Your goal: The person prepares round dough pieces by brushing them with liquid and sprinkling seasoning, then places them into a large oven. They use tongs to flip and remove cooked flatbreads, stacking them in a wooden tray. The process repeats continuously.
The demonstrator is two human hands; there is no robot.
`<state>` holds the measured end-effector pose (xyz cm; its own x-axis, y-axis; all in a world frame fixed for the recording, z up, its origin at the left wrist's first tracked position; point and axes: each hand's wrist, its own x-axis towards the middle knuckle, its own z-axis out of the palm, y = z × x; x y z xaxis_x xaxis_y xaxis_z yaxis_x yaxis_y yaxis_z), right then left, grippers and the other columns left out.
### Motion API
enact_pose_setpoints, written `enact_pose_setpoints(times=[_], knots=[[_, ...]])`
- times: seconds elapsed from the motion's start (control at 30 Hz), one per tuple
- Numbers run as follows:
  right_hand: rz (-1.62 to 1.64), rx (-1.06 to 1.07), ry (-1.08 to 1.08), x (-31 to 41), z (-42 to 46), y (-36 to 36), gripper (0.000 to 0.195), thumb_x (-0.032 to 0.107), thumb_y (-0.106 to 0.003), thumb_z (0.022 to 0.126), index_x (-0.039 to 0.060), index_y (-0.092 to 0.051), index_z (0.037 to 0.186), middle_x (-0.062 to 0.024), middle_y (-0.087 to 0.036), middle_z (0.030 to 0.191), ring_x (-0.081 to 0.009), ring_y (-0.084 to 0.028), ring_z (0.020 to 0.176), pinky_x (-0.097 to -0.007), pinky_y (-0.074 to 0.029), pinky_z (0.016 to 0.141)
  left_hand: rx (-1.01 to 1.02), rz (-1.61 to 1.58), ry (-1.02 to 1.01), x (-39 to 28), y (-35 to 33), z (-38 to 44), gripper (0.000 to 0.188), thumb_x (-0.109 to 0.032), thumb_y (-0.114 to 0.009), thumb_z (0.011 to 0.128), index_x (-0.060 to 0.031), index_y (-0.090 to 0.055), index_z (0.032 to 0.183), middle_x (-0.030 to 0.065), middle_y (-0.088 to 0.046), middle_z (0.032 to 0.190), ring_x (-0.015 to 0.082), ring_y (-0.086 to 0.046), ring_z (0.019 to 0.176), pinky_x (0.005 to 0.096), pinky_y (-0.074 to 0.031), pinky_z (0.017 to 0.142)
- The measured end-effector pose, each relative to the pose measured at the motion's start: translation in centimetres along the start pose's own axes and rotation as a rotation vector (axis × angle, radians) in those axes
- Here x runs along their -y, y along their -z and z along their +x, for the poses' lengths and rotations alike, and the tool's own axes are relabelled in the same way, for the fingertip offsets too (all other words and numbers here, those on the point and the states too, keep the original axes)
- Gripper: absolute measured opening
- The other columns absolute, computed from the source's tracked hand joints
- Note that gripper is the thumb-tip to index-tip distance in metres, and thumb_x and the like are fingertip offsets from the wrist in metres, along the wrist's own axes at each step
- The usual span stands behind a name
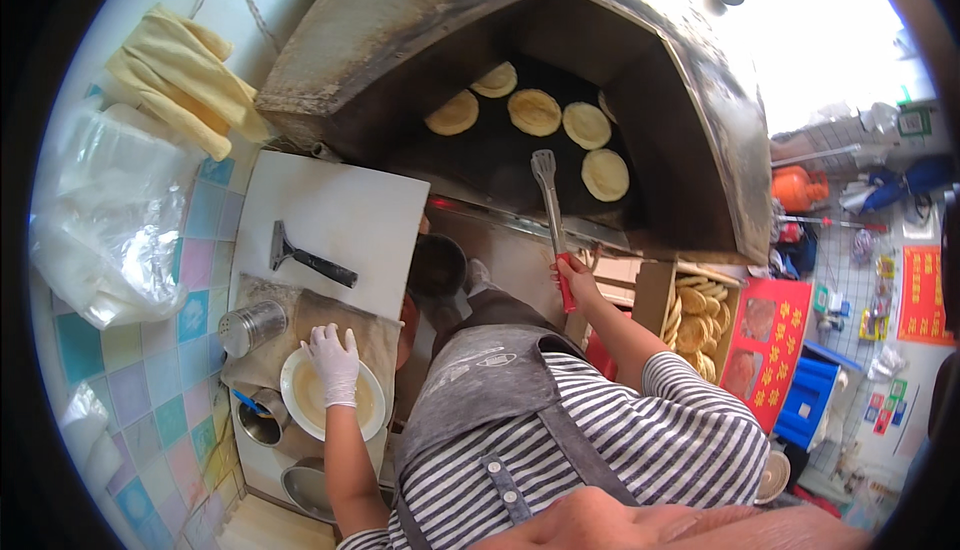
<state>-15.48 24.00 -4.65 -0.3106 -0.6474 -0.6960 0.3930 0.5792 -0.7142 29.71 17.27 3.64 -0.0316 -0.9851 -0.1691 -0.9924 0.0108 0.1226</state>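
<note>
My right hand is closed around the red handle of metal tongs. The tips of the tongs reach over the dark baking surface inside the large metal oven. Several round flatbreads lie on that surface, one of them to the right of the tongs. My left hand, in a thin white glove, is over the rim of a white bowl that holds a pale liquid; whether it grips the rim is not plain. A metal shaker and a metal cup stand beside the bowl.
A scraper with a black handle lies on the white worktop. A yellow cloth and plastic bags hang at the left wall. At right, stacked flatbreads fill a box beside a red sign and a blue crate.
</note>
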Motion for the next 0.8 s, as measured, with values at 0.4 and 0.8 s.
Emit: enact_pose_setpoints(times=[0.4,0.8], knots=[[-0.987,0.465,0.992,8.3,1.4,-22.9,0.054,0.025,-0.069,0.068,0.0097,-0.050,0.116,-0.0080,-0.058,0.091,-0.0269,-0.051,0.085,-0.0357,-0.041,0.076,-0.231,-0.096,0.267,-0.3,-2.1,-1.7,0.030,-0.031,-0.051,0.080,-0.0056,-0.057,0.095,0.0137,-0.049,0.107,0.0329,-0.037,0.112,0.0560,-0.024,0.093],[-1.427,0.198,1.154,2.8,9.5,-36.9,0.060,0.040,-0.061,0.074,0.0060,-0.046,0.121,-0.0182,-0.055,0.100,-0.0301,-0.054,0.091,-0.0390,-0.044,0.077,-0.744,-0.159,0.896,4.1,7.4,-29.6,0.036,-0.013,-0.053,0.079,-0.0048,-0.048,0.113,0.0180,-0.042,0.118,0.0364,-0.036,0.113,0.0464,-0.028,0.097]])
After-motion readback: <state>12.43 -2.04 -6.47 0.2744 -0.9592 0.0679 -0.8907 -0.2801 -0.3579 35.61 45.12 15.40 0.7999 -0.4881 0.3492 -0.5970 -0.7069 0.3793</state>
